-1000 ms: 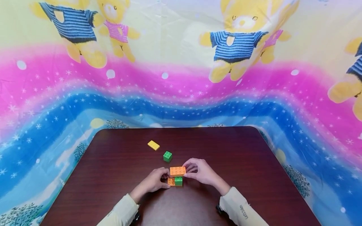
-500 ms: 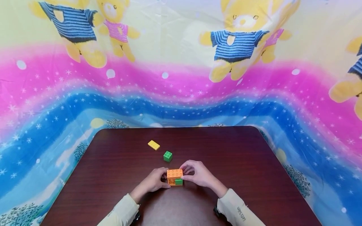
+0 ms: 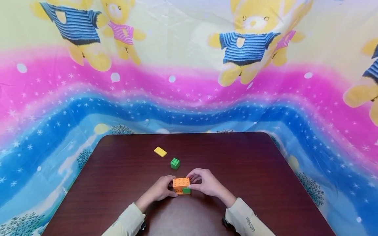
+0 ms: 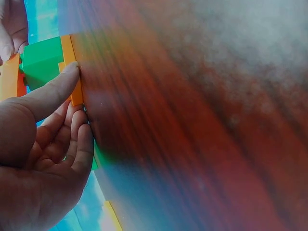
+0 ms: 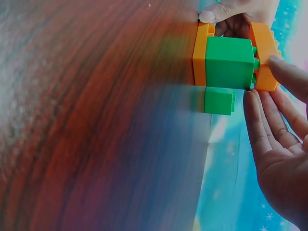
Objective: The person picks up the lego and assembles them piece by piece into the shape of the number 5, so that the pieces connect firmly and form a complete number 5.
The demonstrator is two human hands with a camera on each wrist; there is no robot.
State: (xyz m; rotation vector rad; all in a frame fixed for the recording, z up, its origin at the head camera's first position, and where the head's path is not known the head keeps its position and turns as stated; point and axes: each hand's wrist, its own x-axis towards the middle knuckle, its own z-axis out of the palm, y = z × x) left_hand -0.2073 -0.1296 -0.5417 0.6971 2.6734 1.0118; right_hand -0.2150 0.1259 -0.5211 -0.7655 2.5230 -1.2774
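My left hand [image 3: 160, 188] pinches the left end of a thin orange building plate [image 4: 71, 72] lying on the table. A green building block [image 5: 228, 62] stands on the right part of that plate. Above it is an orange eight-stud brick [image 3: 181, 182], its right end pinched between thumb and fingers of my right hand [image 3: 206, 182]. Seen from the right wrist, the green block's studs show in a narrow gap beneath the orange brick. The brick reaches left over the uncovered part of the plate. In the left wrist view, my thumb lies on the plate's near side.
Behind the hands, a loose green four-stud block [image 3: 175, 163] sits on the dark wooden table [image 3: 230, 150]. Farther back and left lies a yellow flat plate [image 3: 160, 151]. A printed cloth [image 3: 189, 98] hangs around the table's far and side edges.
My right hand has brought the orange brick leftward and down, from behind the green block to over it and the plate. The left hand has stayed in place on the plate.
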